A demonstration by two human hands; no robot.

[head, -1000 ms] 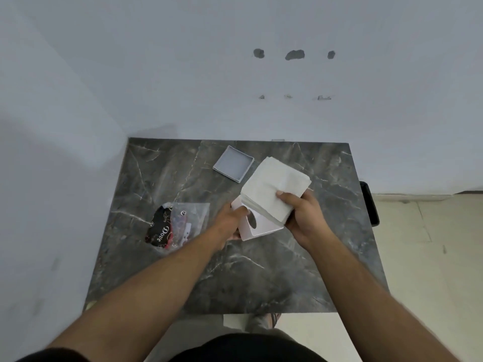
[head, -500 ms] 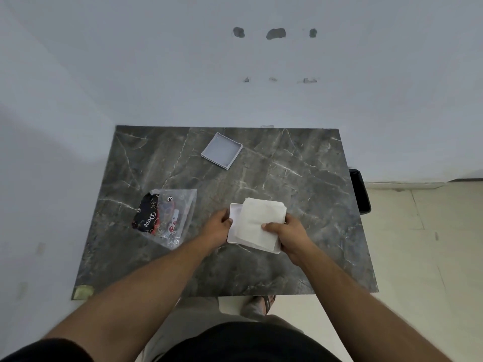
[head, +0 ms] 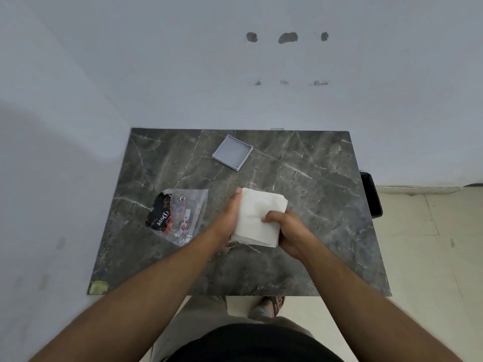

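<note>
A folded white tissue paper (head: 257, 215) lies over a white box near the middle of the dark marble table (head: 313, 194); the box underneath is almost wholly hidden. My left hand (head: 230, 215) lies along the paper's left edge with its fingers straight. My right hand (head: 286, 228) holds the paper's right side, thumb on top and fingers curled round the edge. A shallow white box lid (head: 232, 152) lies upside down at the back of the table.
A clear plastic bag (head: 180, 212) with dark chocolate wrappers and small items lies left of the hands. A black object (head: 371, 194) sits on the floor by the table's right edge. The wall stands behind and to the left.
The paper, held up above the box a second ago, has come down onto it. My left hand has moved from the box's side to the paper's left edge.
</note>
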